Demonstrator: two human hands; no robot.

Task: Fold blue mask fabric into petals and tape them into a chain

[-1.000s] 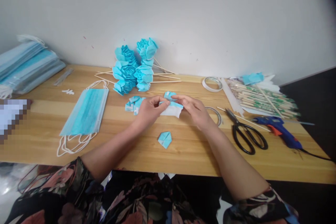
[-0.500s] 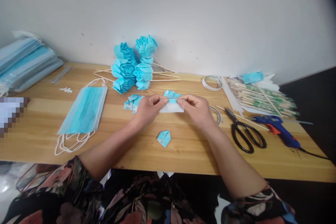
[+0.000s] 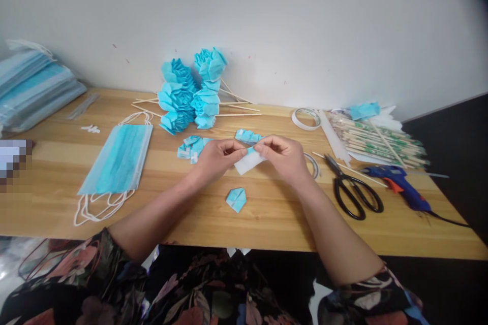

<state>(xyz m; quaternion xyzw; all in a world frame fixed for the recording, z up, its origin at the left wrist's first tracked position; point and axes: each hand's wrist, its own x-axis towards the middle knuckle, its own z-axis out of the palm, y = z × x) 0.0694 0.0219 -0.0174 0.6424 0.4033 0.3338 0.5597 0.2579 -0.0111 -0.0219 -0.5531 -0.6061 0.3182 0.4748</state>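
Between my two hands is a small piece of mask fabric (image 3: 248,162), white on the side facing me, with a strip of blue along its upper edge. My left hand (image 3: 219,157) pinches its left corner between thumb and fingers. The right corner is pinched by my right hand (image 3: 282,155). Just behind the hands lie folded blue pieces (image 3: 244,135), and more folded pieces (image 3: 192,147) sit beside my left hand. Nearer to me, a single folded blue piece (image 3: 236,199) rests on the wooden table (image 3: 190,228).
Blue fabric flowers (image 3: 177,94) on sticks lean near the wall. At left are stacked masks (image 3: 118,157) and bagged masks (image 3: 38,91). To the right lie scissors (image 3: 353,190), a blue glue gun (image 3: 404,185), tape rolls (image 3: 306,118) and a bundle of wooden sticks (image 3: 375,137).
The fabric piece has tilted, its left end now lower and a white corner pointing down. Both hands keep their pinch on it. The whole view has shifted slightly.
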